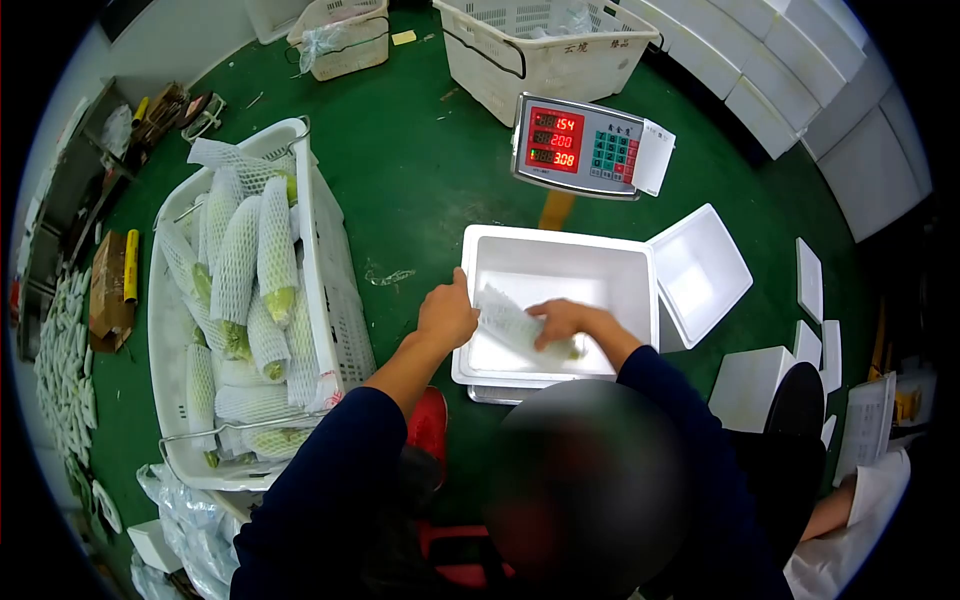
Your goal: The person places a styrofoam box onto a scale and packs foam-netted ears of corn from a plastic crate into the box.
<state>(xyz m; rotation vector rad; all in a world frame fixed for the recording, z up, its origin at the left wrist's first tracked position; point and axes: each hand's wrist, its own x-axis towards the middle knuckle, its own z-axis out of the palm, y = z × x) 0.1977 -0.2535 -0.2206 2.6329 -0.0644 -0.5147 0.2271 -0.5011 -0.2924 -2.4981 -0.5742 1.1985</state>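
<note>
Under the right grip (574,319), a netted vegetable (512,324) is slanting inside a smooth foam box (560,252); contact is showing, clamping unclear.

- One netted vegetable (510,325) in one foam box (560,237)
- Perhaps a dozen-plus overlapping vegetables (236,262), left
- Three handled baskets (335,290): one left, two far
- One scale display (576,148), far

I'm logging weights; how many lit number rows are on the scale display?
3, stacked in the left half of the scale display: top row, middle row and bottom row. None looks hidden.
</note>
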